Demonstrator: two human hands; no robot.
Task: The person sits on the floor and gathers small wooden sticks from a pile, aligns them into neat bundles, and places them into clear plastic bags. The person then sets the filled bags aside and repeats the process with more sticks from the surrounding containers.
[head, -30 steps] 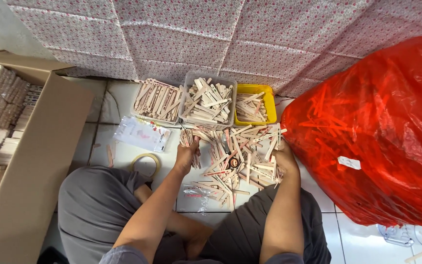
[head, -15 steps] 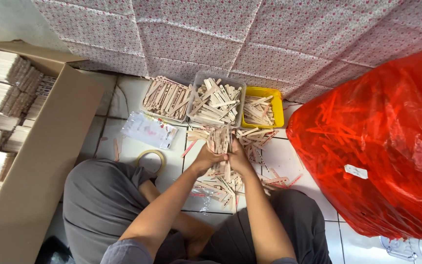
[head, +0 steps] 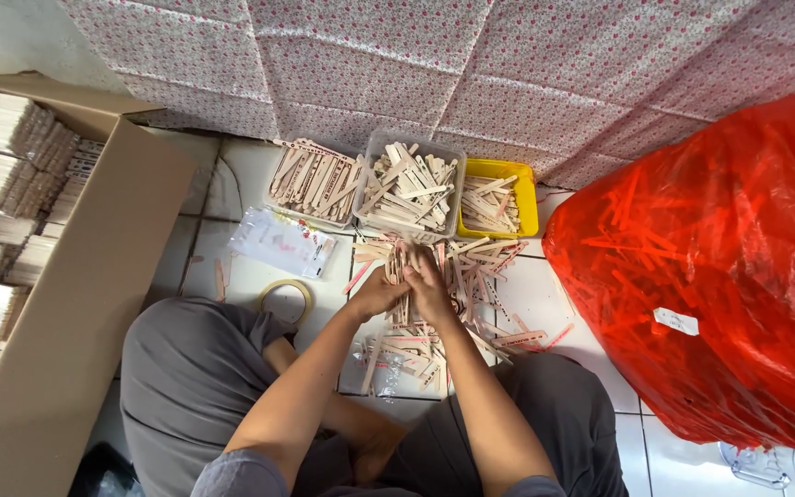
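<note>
Head view shows my left hand (head: pixel 377 296) and right hand (head: pixel 428 287) pressed together, both closed around one bundle of wooden sticks (head: pixel 399 267) held upright over the tiled floor (head: pixel 241 276). Loose sticks (head: pixel 476 267) lie scattered just beside and under them. Beyond, against the patterned cloth (head: pixel 471 64), sit a clear tray (head: pixel 409 189) and a yellow tray (head: pixel 499 198). A red bag (head: pixel 720 267) fills the right side.

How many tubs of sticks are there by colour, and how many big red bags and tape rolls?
Clear tubs: 2
Yellow tub: 1
Red bag: 1
Tape roll: 1
Total: 5
</note>
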